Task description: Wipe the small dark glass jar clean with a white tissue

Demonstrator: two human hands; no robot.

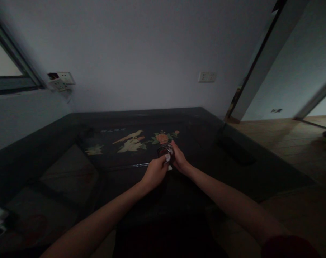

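The person grips a small cup [164, 147] between both hands, above the dark table [206, 143] and just on the near side of the orange flower [162, 138] in the tabletop's picture. The cup is round, dark and glossy, probably glass, with a reddish-brown tint in the middle and thin, bright curved glints along its upper edge. Its far side shows most clearly; fingers cover much of the rest.

The left hand [155, 172] is closed at the cup's near left side, its thumb pressed on a white scrap [167, 158], perhaps tissue or cloth. More white shows lower down between the hands. The right hand [180, 159] is curled around the cup's right side, fingers pointing away from the body.

The cup is the one container seen clearly. Its inside is too dark to read, and whether the scrap lies in the mouth or against the outside cannot be told.

Left of the flower, the picture shows a long-tailed bird [130, 136] above pale blossoms [132, 146]. A double socket [207, 76] sits on the wall behind. A dark red sleeve [289, 246] covers the upper right arm.
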